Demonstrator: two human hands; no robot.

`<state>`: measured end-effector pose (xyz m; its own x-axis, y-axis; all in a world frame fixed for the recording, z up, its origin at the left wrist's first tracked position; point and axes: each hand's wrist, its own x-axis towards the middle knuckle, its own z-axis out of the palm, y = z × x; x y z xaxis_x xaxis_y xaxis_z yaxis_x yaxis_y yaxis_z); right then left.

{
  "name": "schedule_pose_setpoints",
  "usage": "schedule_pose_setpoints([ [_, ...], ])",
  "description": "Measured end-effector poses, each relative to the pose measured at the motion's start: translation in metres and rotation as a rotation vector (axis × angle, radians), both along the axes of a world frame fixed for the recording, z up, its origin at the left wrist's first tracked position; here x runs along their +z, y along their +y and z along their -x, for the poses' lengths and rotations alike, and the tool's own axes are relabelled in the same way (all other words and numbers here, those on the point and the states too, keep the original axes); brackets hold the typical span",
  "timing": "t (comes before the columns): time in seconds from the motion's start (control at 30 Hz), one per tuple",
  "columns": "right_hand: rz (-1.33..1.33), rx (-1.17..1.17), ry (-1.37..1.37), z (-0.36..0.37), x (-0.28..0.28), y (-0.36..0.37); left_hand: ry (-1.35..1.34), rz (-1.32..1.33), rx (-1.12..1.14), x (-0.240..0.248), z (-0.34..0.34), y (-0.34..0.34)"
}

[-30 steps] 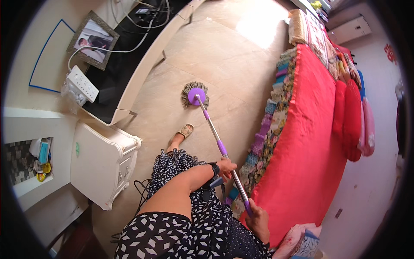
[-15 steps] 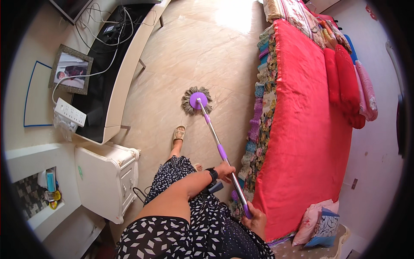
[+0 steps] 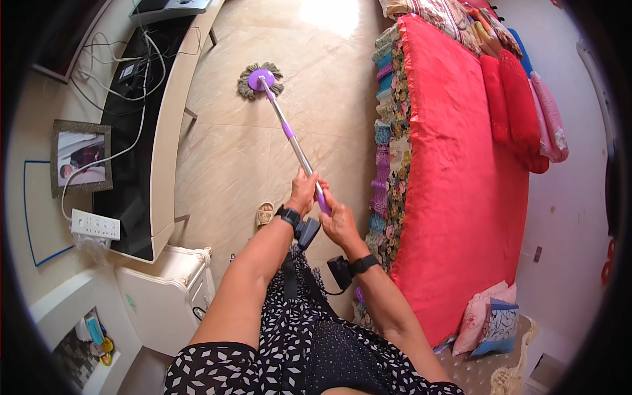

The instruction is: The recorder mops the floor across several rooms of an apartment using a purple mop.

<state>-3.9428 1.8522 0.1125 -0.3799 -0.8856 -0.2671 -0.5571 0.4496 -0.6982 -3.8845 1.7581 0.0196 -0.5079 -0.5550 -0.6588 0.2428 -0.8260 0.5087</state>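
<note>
A mop with a silver and purple handle reaches away from me over the beige marbled floor. Its round purple head with a grey string fringe lies flat on the floor at the far end. My left hand is wrapped round the handle's lower shaft. Close behind it, my right hand grips the purple end of the handle. Both wrists carry black straps with small dark devices. Below my left wrist, one sandalled foot shows on the floor.
To the right runs a bed with a red cover and ruffled floral side. On the left stand a long black-topped TV cabinet with cables, a picture frame, a white power strip and a white bedside cabinet.
The mop head has slid farther away and to the left. Both arms have stretched forward, and my hands are now close together on the handle.
</note>
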Motion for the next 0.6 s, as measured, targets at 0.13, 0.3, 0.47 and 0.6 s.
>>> schedule_pose_setpoints([
  [0.13,-0.079,-0.09,0.025,0.028,0.023,0.001,-0.065,0.034,-0.01,0.016,0.033,-0.003],
  [0.3,-0.067,-0.161,0.003,0.036,0.027,0.047,-0.105,0.044,-0.103,0.021,0.064,0.04],
  [0.47,-0.048,-0.343,-0.12,0.033,0.022,0.068,-0.055,0.111,-0.352,-0.001,0.088,0.059],
  [0.6,-0.125,-0.568,-0.297,0.041,0.032,0.058,-0.052,0.276,-0.543,-0.008,0.113,0.059],
])
